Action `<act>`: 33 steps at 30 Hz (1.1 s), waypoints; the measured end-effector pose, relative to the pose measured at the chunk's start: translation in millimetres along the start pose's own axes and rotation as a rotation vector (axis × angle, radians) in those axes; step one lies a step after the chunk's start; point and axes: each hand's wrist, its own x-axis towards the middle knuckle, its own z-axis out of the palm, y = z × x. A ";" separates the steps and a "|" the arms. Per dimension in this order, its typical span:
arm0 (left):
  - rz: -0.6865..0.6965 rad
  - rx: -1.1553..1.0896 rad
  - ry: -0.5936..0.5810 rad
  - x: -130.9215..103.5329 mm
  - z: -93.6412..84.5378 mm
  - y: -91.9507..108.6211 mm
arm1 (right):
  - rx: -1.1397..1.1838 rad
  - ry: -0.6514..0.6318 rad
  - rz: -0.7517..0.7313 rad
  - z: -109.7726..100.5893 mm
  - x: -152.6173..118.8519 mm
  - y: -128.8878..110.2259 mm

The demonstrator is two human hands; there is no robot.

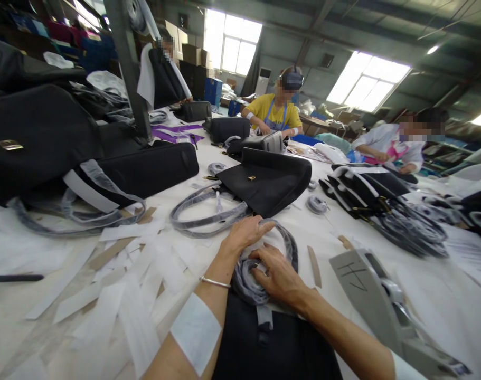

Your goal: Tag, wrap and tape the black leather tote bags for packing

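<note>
A black bag (280,343) lies on the table right in front of me. On its upper part sits a coiled strap (245,290) wrapped in clear plastic. My right hand (277,272) is on the coil's upper right side, its fingers and thumb curled against it. Just beyond, my left hand (248,232) reaches over the bag's plastic-wrapped handle (291,244), fingers stretched to the right. Whether its palm touches the handle is hidden. A short grey wrapped tab (264,317) hangs below the coil.
Ahead stands another black flap bag (270,179) with a wrapped handle (188,214). White paper strips (133,306) litter the left. A grey machine marked "H" (367,295) stands right. Black bags (38,142) are heaped left. Co-workers (277,108) sit across the table.
</note>
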 end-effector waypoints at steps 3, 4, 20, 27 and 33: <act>-0.007 -0.025 0.011 -0.3 -2.1 -2.3 | -0.292 -0.078 0.013 -4.6 -0.2 -3.1; -0.043 -0.011 0.021 -0.1 -2.2 -2.4 | -0.390 -0.105 0.046 -7.0 -0.4 -3.4; -0.147 0.142 0.169 -1.6 9.8 -2.5 | -0.506 -0.054 0.098 -24.3 34.1 34.4; -0.028 0.186 0.198 1.8 11.8 -3.0 | -0.208 -0.162 0.152 -36.7 28.0 44.0; 0.037 0.190 0.147 1.8 12.9 -2.5 | -0.307 -0.136 0.130 -34.8 25.0 40.0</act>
